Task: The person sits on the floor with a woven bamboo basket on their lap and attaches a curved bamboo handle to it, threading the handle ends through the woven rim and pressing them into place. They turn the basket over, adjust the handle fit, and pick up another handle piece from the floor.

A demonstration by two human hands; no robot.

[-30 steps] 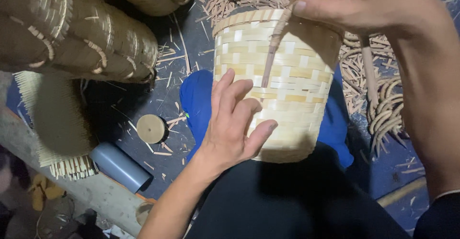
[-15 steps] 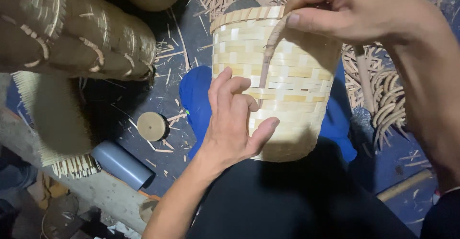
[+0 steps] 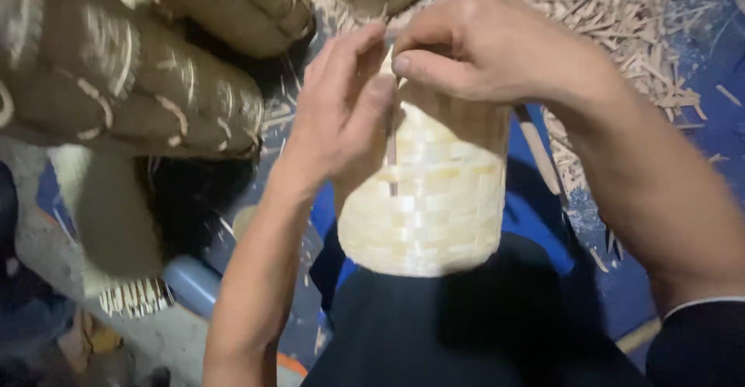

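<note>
Counting baskets: I see one pale woven basket (image 3: pixel 427 201), standing on my dark lap, its rim up toward the top of the view.
Left hand (image 3: pixel 337 115): one, laid against the basket's upper left side, fingers bent over the rim and closed together with the thumb; whether it pinches anything I cannot tell, as the picture is blurred there.
Right hand (image 3: pixel 481 45): one, set over the basket's top, thumb and forefinger pressed together at the rim, right beside the left fingertips.
Strip (image 3: pixel 392 154): one thin darker strip runs down the basket's front from where the two hands meet; I cannot tell which hand grips it.
Woven bundles (image 3: pixel 132 84): I count about three large brown woven shapes piled at upper left, well apart from the basket.
Splints (image 3: pixel 621 22): a loose heap of many cut slivers on the blue floor at upper right, too many to count.
Cylinder (image 3: pixel 190 282): one light blue, lying at lower left beside a fringed woven piece (image 3: pixel 116 232).
</note>
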